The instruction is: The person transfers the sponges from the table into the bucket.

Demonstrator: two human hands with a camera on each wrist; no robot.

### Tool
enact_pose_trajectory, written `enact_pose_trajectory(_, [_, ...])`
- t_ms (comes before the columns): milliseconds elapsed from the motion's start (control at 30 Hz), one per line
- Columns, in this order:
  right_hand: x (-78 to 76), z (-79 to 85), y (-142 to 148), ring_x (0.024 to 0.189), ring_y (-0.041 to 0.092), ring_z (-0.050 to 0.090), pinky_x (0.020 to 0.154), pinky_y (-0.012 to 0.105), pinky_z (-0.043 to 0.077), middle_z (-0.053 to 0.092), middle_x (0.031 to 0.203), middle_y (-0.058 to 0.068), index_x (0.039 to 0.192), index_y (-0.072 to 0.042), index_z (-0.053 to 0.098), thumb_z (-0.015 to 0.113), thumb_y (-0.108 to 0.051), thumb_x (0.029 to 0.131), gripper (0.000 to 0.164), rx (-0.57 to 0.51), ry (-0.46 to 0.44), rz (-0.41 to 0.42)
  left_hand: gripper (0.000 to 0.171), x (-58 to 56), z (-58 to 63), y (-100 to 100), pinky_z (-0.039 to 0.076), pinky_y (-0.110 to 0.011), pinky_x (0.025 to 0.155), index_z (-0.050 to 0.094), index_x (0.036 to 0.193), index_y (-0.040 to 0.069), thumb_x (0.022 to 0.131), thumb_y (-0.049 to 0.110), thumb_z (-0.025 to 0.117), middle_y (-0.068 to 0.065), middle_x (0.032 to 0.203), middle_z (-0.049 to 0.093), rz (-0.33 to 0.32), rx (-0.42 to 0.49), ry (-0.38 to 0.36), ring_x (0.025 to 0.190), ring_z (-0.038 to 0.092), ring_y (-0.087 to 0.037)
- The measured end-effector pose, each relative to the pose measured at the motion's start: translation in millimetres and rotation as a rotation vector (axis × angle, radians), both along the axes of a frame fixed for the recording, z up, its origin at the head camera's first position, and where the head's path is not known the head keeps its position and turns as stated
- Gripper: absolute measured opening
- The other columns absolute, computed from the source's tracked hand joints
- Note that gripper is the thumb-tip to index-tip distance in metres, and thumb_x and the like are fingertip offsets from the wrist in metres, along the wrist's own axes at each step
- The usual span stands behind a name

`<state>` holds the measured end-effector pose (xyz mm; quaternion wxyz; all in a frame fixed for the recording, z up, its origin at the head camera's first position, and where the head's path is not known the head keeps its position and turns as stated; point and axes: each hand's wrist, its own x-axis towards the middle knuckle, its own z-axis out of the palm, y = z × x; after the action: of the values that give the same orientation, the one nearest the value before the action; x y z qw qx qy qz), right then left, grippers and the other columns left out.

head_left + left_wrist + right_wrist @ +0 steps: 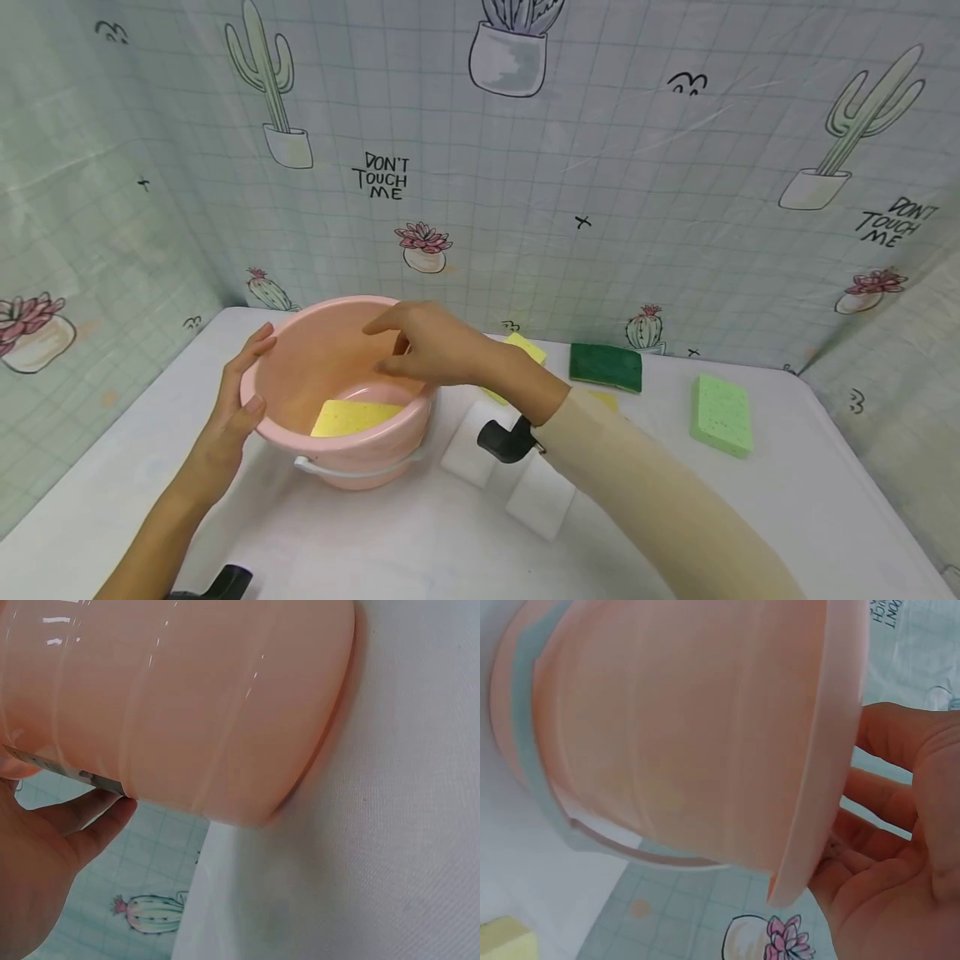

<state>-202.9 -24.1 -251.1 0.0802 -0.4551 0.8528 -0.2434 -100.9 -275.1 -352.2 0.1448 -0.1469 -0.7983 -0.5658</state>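
A pink bucket (337, 454) with a white handle (360, 473) stands on the white table at left, a yellow sponge (352, 417) lying inside it. My left hand (228, 408) holds the bucket's left side, thumb near the rim and fingers along the outer wall. Over the right part of the bucket's mouth is my right hand (431, 342), its thumb and index finger spread apart with nothing between them. In the right wrist view, the bucket's rim (832, 750) partly hides the right fingers (885, 791).
Right of the bucket lie two white blocks (472, 442), partly behind my right forearm. Yellow sponge pieces (527, 346) show around that forearm. Farther back is a dark green scouring pad (606, 367); a light green sponge (722, 415) lies at right. A cactus-print curtain (510, 183) surrounds the table.
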Motion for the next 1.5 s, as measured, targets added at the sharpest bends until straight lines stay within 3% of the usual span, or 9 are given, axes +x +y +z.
enact_pose_trajectory(233, [3.8, -0.8, 35.8, 0.085, 0.012, 0.06, 0.073, 0.017, 0.049, 0.061, 0.115, 0.003, 0.126, -0.006, 0.06, 0.067, -0.016, 0.089, 0.039, -0.181, 0.021, 0.001, 0.06, -0.2, -0.8, -0.6, 0.005, -0.076, 0.098, 0.018, 0.152, 0.021, 0.095, 0.024, 0.036, 0.006, 0.159, 0.003, 0.001, -0.009, 0.004, 0.143, 0.002, -0.015])
enact_pose_trajectory(367, [0.9, -6.4, 58.3, 0.092, 0.014, 0.058, 0.075, 0.018, 0.05, 0.061, 0.119, 0.004, 0.126, -0.005, 0.061, 0.069, -0.016, 0.088, 0.04, -0.228, 0.057, -0.026, 0.059, 0.5, -1.0, -2.0, 0.012, -0.056, 0.109, 0.017, 0.152, 0.021, 0.095, 0.024, 0.035, 0.005, 0.159, 0.003, 0.005, -0.031, 0.005, 0.143, 0.003, -0.016])
enact_pose_trajectory(467, [-2.1, -14.6, 73.4, 0.095, 0.016, 0.058, 0.076, 0.02, 0.05, 0.061, 0.122, 0.003, 0.127, -0.007, 0.06, 0.069, -0.017, 0.088, 0.041, -0.244, 0.055, -0.068, 0.059, 1.1, -1.0, -2.9, 0.016, -0.038, 0.109, 0.017, 0.152, 0.021, 0.096, 0.024, 0.033, 0.005, 0.159, 0.003, 0.007, -0.042, 0.003, 0.143, 0.004, -0.016])
enact_pose_trajectory(667, [-8.1, -39.2, 99.1, 0.1, 0.02, 0.059, 0.079, 0.027, 0.052, 0.06, 0.123, 0.003, 0.127, -0.008, 0.061, 0.069, -0.018, 0.089, 0.04, -0.294, 0.011, -0.17, 0.059, 2.4, -1.0, -2.0, 0.012, -0.054, 0.11, 0.016, 0.152, 0.023, 0.096, 0.026, 0.034, 0.007, 0.159, 0.002, 0.023, -0.039, -0.021, 0.143, 0.003, -0.015])
enact_pose_trajectory(833, [-9.4, -63.3, 118.5, 0.106, 0.026, 0.058, 0.083, 0.034, 0.051, 0.059, 0.124, 0.002, 0.128, -0.011, 0.061, 0.068, -0.02, 0.089, 0.04, -0.328, -0.056, -0.285, 0.058, 1.5, -2.9, -1.3, 0.013, -0.04, 0.109, 0.016, 0.152, 0.022, 0.096, 0.025, 0.033, 0.005, 0.159, 0.003, 0.005, -0.026, -0.01, 0.143, 0.002, -0.015])
enact_pose_trajectory(933, [-11.7, -77.5, 130.9, 0.107, 0.027, 0.058, 0.084, 0.035, 0.051, 0.059, 0.124, 0.001, 0.129, -0.014, 0.061, 0.069, -0.022, 0.089, 0.041, -0.361, -0.086, -0.328, 0.059, 0.6, -4.0, -0.3, 0.009, -0.052, 0.11, 0.017, 0.152, 0.021, 0.096, 0.025, 0.034, 0.006, 0.159, 0.003, 0.005, -0.02, -0.009, 0.143, 0.001, -0.014])
enact_pose_trajectory(1100, [-19.7, -98.6, 157.3, 0.109, 0.024, 0.057, 0.087, 0.038, 0.049, 0.058, 0.129, 0.007, 0.129, -0.014, 0.06, 0.069, -0.021, 0.089, 0.041, -0.448, -0.191, -0.413, 0.06, -0.8, -3.8, 2.5, 0.003, -0.075, 0.098, 0.018, 0.152, 0.021, 0.095, 0.025, 0.036, 0.006, 0.159, 0.003, 0.001, -0.007, -0.006, 0.143, 0.001, -0.014])
enact_pose_trajectory(1333, [-33.3, -116.1, 172.4, 0.113, 0.029, 0.055, 0.088, 0.042, 0.048, 0.056, 0.131, 0.01, 0.13, -0.007, 0.058, 0.068, -0.021, 0.09, 0.044, -0.468, -0.229, -0.444, 0.059, -0.3, 0.1, 3.3, 0.003, -0.072, 0.101, 0.018, 0.152, 0.02, 0.096, 0.025, 0.035, 0.005, 0.159, 0.003, -0.008, -0.006, 0.004, 0.144, 0.001, -0.015])
enact_pose_trajectory(1500, [-39.7, -126.5, 168.6, 0.122, 0.032, 0.046, 0.094, 0.043, 0.045, 0.051, 0.135, 0.006, 0.132, -0.01, 0.058, 0.069, -0.027, 0.089, 0.048, -0.441, -0.265, -0.479, 0.059, 0.4, 1.8, 2.9, 0.005, -0.075, 0.098, 0.018, 0.152, 0.021, 0.096, 0.026, 0.036, 0.007, 0.159, 0.003, 0.011, -0.016, -0.006, 0.143, 0.002, -0.015])
